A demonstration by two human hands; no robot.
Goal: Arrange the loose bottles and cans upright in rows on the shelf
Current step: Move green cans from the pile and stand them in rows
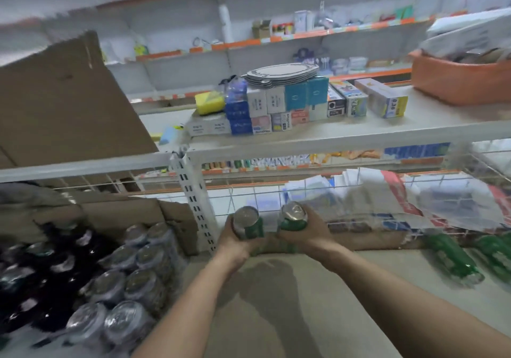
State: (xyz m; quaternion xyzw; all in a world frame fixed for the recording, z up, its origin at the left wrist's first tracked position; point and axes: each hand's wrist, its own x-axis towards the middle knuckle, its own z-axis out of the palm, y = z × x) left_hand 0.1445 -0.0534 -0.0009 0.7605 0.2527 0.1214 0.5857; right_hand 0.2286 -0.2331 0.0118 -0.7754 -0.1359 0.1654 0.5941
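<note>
Head view, the only one. Left hand [235, 247] is wrapped round the left can [247, 226] and right hand [307, 236] round the right can [293, 218]. Both cans are green, tops showing, tilted a little toward the camera, just right of the white slotted post [197, 200] and low over the lower shelf board [304, 310]. Whether either base touches the board I cannot tell — the fingers hide it. Risks, as I judge them: the two cans sit nearly together, so setting one down may knock the other. A can released while tilted could land on its rim and tip. Knuckles may catch the post or the wire mesh [249, 194] behind it. Well right of the post, green bottles [453, 259] lie on their sides and look free to roll if the board is jolted. The board is pale, flat and smooth-looking, so there is little to stop a sliding can. Behind, right of the post, plastic-wrapped packs [387, 202] sag against the mesh. Left of the post are shrink-wrapped cans [124, 283] and a cardboard box [63, 103]. Above it an upper shelf [345, 133] carries small cartons [276, 108], a yellow sponge [208, 103] and, far right, an orange basket [456, 81]. Beyond are more white shop shelving with orange strips — much of the frame is blurred.
</note>
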